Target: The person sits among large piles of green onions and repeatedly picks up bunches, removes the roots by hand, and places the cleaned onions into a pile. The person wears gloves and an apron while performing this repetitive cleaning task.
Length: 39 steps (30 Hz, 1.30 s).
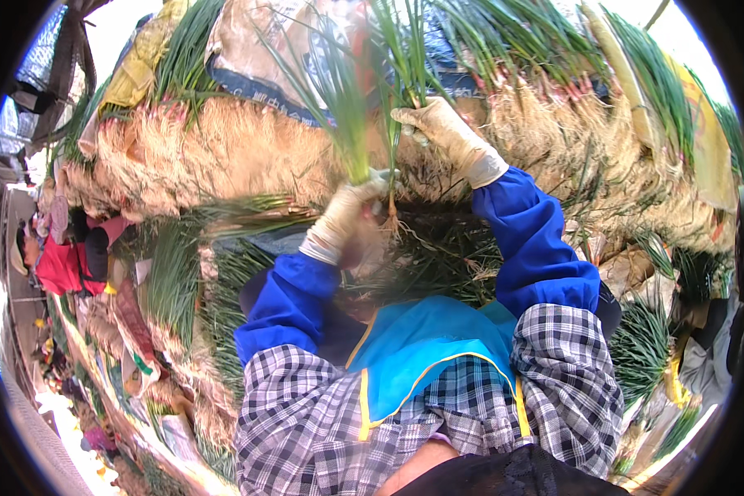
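A pale glove covers my left hand (356, 197), which is closed around a bunch of green onion plants (347, 111). Their leaves fan upward and are blurred; the root ends are hidden or smeared below the fist. My right hand (437, 133), also gloved, pinches the lower stems of another small bunch of green onions (407, 56), leaves up. Between the hands a single onion plant (392, 167) hangs with its roots down; which hand holds it I cannot tell. Beyond both hands stretches a long heap of green onions (533, 136), its pale roots facing me.
Woven sacks (266, 53) lie over parts of the heap. Loose onion plants (254, 211) rest on its near edge at left, and green leaves (446, 260) lie below my hands. More bundles (173, 279) stand at left and right. A person in red (65, 263) is at far left.
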Each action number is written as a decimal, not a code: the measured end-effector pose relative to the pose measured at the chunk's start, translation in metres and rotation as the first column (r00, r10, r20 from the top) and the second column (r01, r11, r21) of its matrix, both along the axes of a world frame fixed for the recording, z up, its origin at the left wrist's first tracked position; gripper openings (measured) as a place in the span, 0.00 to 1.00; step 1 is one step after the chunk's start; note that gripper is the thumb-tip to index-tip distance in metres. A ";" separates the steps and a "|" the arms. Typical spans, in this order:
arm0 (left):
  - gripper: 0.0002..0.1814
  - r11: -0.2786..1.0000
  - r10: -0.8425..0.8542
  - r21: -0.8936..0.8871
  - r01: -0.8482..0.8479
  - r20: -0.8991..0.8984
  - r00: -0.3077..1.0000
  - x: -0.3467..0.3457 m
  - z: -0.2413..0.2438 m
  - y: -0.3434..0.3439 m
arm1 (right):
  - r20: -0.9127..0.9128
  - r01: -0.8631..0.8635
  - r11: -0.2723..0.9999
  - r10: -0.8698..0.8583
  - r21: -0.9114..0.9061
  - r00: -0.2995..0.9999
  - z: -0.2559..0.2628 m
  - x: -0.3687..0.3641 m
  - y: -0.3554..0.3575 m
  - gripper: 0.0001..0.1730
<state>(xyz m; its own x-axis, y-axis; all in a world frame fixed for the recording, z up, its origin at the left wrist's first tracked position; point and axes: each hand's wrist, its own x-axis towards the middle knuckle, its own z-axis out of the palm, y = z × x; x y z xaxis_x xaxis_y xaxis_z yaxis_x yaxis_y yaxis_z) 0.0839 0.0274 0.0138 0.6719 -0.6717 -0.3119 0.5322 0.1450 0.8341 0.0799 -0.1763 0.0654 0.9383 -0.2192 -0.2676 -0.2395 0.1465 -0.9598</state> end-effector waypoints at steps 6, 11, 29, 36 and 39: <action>0.04 0.995 -0.059 0.078 0.057 0.013 0.998 -0.038 -0.006 -0.035 | 0.067 0.140 0.972 -0.155 0.189 0.986 -0.024 -0.049 -0.029 0.10; 0.09 0.998 0.067 -0.003 -0.067 -0.066 0.996 -0.033 -0.005 -0.028 | 0.169 -0.045 0.904 -0.031 0.426 0.985 -0.013 -0.092 -0.041 0.13; 0.06 1.000 -0.002 0.020 0.002 -0.014 1.000 -0.050 -0.025 -0.041 | 0.037 0.024 0.812 -0.003 -0.584 0.999 -0.022 -0.131 0.037 0.11; 0.09 1.000 -0.025 -0.007 0.025 0.042 0.999 -0.038 -0.005 -0.037 | -0.209 -0.103 0.644 -0.090 -0.758 0.974 -0.052 -0.169 0.009 0.16; 0.12 0.994 -0.065 -0.085 0.063 -0.013 0.998 -0.046 -0.001 -0.035 | -0.189 -0.178 0.116 -0.090 -0.977 0.978 -0.069 -0.197 -0.005 0.25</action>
<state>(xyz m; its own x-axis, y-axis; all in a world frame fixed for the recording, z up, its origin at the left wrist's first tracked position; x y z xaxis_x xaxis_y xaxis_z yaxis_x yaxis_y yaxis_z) 0.0376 -0.0080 0.0132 0.6224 -0.7375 -0.2623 0.5552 0.1797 0.8121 -0.1172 -0.1815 -0.0033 0.9270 -0.3749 0.0108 -0.3660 -0.9107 -0.1915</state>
